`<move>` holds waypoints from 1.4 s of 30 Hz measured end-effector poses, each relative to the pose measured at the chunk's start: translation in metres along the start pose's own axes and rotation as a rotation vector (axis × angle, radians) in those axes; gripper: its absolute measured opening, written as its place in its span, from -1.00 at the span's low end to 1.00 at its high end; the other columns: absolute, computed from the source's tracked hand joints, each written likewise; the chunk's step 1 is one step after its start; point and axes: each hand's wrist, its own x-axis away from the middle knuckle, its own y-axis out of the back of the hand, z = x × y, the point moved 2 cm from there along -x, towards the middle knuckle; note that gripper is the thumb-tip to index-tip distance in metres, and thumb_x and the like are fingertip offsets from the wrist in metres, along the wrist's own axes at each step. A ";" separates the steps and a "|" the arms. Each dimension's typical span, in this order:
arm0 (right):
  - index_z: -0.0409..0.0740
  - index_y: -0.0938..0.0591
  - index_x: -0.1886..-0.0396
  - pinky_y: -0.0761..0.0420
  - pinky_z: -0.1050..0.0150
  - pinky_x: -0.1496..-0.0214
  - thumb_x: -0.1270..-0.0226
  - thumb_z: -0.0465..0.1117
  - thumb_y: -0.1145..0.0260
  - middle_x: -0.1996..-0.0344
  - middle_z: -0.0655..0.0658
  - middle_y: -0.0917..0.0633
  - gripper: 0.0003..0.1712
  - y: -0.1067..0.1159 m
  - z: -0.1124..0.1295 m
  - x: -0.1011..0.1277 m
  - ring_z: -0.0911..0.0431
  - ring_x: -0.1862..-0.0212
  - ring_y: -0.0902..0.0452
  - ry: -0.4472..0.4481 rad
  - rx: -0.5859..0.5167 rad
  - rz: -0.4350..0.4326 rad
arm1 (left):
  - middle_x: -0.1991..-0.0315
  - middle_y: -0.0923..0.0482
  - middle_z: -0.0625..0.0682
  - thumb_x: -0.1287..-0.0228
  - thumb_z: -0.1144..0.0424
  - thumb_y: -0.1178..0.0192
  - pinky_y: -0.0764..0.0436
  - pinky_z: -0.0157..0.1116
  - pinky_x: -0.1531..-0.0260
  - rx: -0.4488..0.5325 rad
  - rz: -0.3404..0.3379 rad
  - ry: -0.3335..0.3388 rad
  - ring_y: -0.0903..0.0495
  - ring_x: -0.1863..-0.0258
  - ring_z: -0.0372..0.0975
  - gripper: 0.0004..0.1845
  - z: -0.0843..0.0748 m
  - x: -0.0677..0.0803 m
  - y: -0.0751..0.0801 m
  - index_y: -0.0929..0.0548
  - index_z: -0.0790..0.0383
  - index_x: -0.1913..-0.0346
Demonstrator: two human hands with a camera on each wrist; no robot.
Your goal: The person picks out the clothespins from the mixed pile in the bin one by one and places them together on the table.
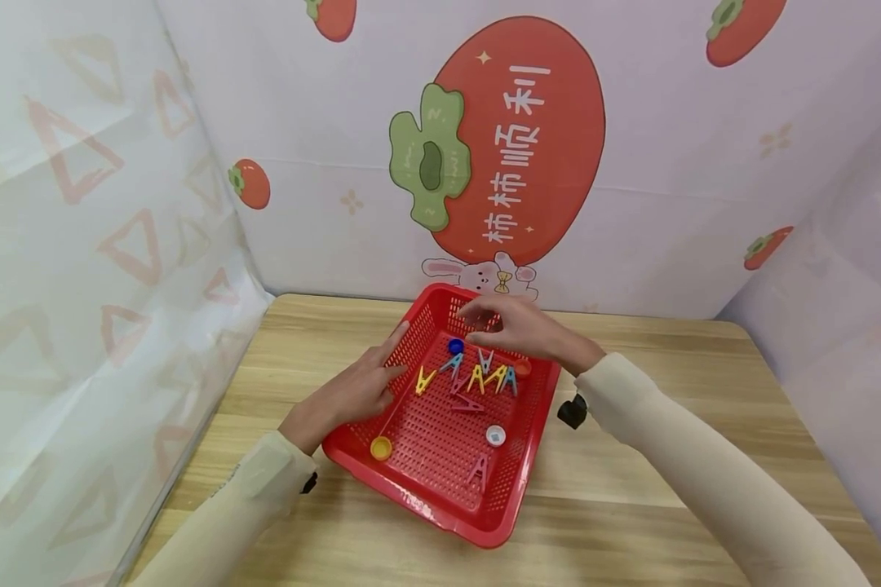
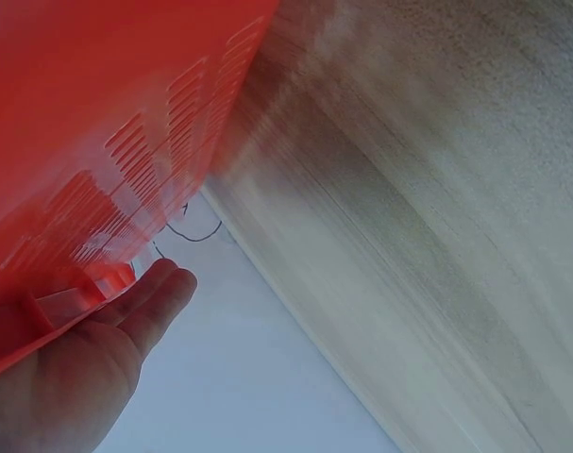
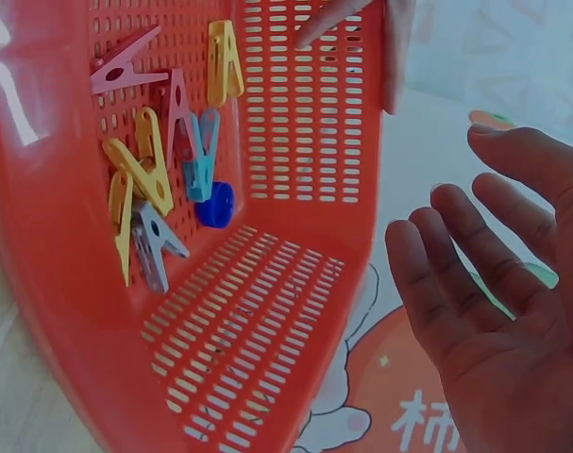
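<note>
A red perforated plastic basket holds several small clothespins, among them a yellow clothespin, a grey clothespin and a pink clothespin. Bottle caps lie among them: a blue cap, an orange cap, a white cap and a yellow cap. My left hand holds the basket's left side, thumb inside and straight fingers along the outside of the rim. Over the far end hovers my right hand, its fingers spread, slightly bent and holding nothing.
The basket stands at an angle on a wooden table. Behind the table hangs a white cloth printed with persimmons and a rabbit. Patterned cloth also closes off the left side.
</note>
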 end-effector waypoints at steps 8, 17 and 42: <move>-0.09 -0.70 -0.38 -0.80 -0.02 -0.28 -0.48 -0.10 -0.50 -0.24 -0.16 -0.78 -0.48 -0.009 -0.004 -0.016 -0.02 -0.20 -0.74 -0.024 -0.011 0.091 | -0.84 0.35 0.04 -0.37 0.49 -0.34 -0.71 0.06 -0.34 0.004 0.009 0.003 -0.34 -0.61 0.14 -0.38 0.000 -0.001 0.002 -0.60 0.29 -0.49; -0.08 -0.69 -0.38 -0.79 0.03 -0.31 -0.46 -0.08 -0.52 -0.28 -0.20 -0.75 -0.45 -0.024 -0.012 -0.034 -0.04 -0.17 -0.71 -0.033 -0.009 0.185 | -0.84 0.35 0.02 -0.36 0.48 -0.37 -0.73 0.05 -0.32 -0.002 0.014 0.002 -0.33 -0.60 0.13 -0.37 0.001 -0.002 0.001 -0.61 0.28 -0.49; -0.08 -0.71 -0.34 -0.82 0.19 -0.20 -0.52 -0.24 -0.45 -0.18 -0.15 -0.79 -0.56 -0.074 -0.017 -0.068 0.06 -0.04 -0.75 -0.022 0.071 0.366 | -0.84 0.35 -0.02 -0.35 0.45 -0.40 -0.72 0.04 -0.33 -0.005 0.032 0.030 -0.30 -0.63 0.09 -0.36 0.001 -0.001 -0.001 -0.60 0.26 -0.50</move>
